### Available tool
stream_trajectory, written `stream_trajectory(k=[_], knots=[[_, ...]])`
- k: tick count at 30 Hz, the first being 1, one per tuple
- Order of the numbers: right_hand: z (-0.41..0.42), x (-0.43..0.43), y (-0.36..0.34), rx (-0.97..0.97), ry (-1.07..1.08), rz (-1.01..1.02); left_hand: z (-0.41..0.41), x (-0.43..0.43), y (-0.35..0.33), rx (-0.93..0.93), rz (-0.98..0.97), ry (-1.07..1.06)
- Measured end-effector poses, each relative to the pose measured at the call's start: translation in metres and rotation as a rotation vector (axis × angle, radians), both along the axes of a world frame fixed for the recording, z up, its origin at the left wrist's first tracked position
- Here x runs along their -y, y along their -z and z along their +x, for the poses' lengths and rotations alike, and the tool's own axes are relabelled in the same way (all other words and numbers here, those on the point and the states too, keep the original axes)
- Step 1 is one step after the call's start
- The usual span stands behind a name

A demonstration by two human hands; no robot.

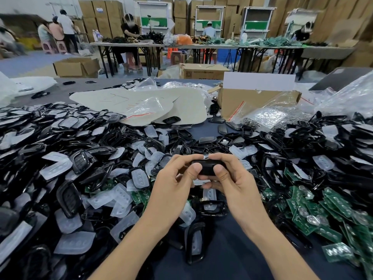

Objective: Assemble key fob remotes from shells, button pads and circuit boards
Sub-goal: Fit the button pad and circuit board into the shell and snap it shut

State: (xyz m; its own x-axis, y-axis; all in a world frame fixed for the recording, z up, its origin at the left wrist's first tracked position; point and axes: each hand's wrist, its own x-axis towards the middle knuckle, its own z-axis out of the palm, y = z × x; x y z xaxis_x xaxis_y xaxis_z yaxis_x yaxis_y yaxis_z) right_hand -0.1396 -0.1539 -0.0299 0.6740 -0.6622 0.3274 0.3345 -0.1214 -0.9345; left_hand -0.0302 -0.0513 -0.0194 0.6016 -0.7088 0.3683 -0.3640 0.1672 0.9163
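Two hands meet above a dark table (228, 259), both curled round one black key fob (206, 168). The left hand (171, 190) and right hand (232, 188) pinch its ends, thumbs on the near face and forefingers over the top. Around them lie heaps of black shells (68, 197), clear button pads (121, 197) and, to the right, green circuit boards (314, 211). Beyond stands an open cardboard box (256, 102). Farther off, people (130, 31) are at long tables (141, 45).
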Motion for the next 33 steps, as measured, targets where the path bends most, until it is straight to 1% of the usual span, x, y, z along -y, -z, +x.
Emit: stream_trajectory(k=[2, 6, 9, 12, 16, 18, 20, 23, 24, 26, 28, 30, 33], knots=[[0.0003, -0.0006, 0.0005, 0.006, 0.008, -0.015, 0.0003, 0.0003, 0.0012, 0.004, -0.024, -0.018], [-0.0002, -0.0041, 0.0, -0.017, -0.001, -0.09, 0.0013, 0.0018, 0.0039, -0.057, -0.075, -0.016], [-0.0002, -0.0056, 0.001, -0.09, -0.001, -0.176, 0.0036, 0.003, 0.0047, -0.179, -0.089, 0.036], [-0.0015, -0.0044, 0.0019, -0.149, 0.012, -0.202, 0.0054, 0.0037, 0.0066, -0.325, -0.095, 0.113], [-0.0028, -0.0046, 0.0016, -0.191, 0.072, -0.245, 0.0058, 0.0043, 0.0061, -0.414, -0.121, 0.178], [-0.0032, -0.0049, 0.0015, -0.202, 0.091, -0.248, 0.0062, 0.0041, 0.0053, -0.403, -0.116, 0.175], [-0.0037, -0.0041, 0.0016, -0.154, 0.067, -0.2, 0.0062, 0.0037, 0.0056, -0.351, -0.095, 0.144], [-0.0008, -0.0044, 0.0, -0.035, -0.032, 0.006, 0.0056, 0.0041, 0.0061, -0.235, -0.075, 0.059], [0.0005, -0.005, -0.0007, -0.004, -0.047, 0.074, 0.0047, 0.0045, 0.0061, -0.198, -0.071, 0.033], [0.0025, -0.0051, -0.001, 0.019, -0.027, 0.149, 0.0022, 0.005, 0.0057, -0.149, -0.066, 0.011], [0.003, -0.0042, -0.0003, 0.017, 0.011, 0.152, 0.0005, 0.0046, 0.0054, -0.135, -0.056, 0.012], [0.0025, -0.0042, 0.0001, -0.013, 0.045, 0.092, 0.0002, 0.0033, 0.0049, -0.121, -0.044, 0.014], [0.0021, -0.0055, 0.0011, -0.081, 0.082, -0.021, -0.0002, 0.0013, 0.0038, -0.035, -0.019, -0.017]])
